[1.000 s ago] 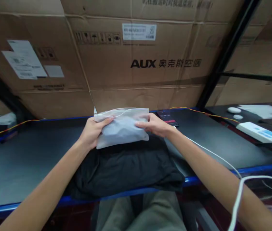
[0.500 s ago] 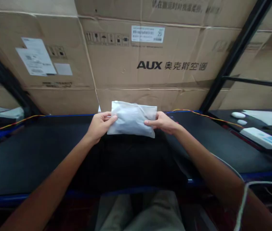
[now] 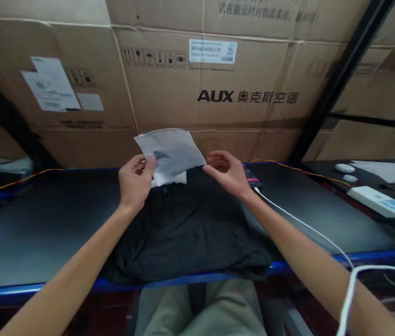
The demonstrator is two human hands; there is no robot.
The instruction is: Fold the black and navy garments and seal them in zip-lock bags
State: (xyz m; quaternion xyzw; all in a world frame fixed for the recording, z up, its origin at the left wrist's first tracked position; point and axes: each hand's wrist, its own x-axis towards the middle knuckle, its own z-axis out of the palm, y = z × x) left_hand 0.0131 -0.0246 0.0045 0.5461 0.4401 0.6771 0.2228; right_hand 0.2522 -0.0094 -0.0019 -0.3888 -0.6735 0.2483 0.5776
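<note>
A frosted white zip bag (image 3: 172,149) is tilted in the air above the table, with a dark patch showing on it. My left hand (image 3: 136,182) pinches its lower left side between thumb and fingers. At the bag's lower right corner, the thumb and fingertips of my right hand (image 3: 227,172) meet the edge; the other fingers are curled. Directly below the bag a white piece (image 3: 179,178) shows, partly hidden, and I cannot tell whether it belongs to the bag. Under both hands a black cloth garment (image 3: 190,233) lies spread to the table's front edge.
Beside my right hand lies a phone (image 3: 253,179) with a white cable (image 3: 298,219) running right. A large cardboard box (image 3: 169,102) backs the dark table (image 3: 43,224). Black frame posts (image 3: 344,79) stand at both sides. A white box (image 3: 379,200) sits at right.
The bag has turned and tilted, moving slightly up and left. My left hand has shifted left, and my right hand now touches only a corner. The phone and black garment show more clearly.
</note>
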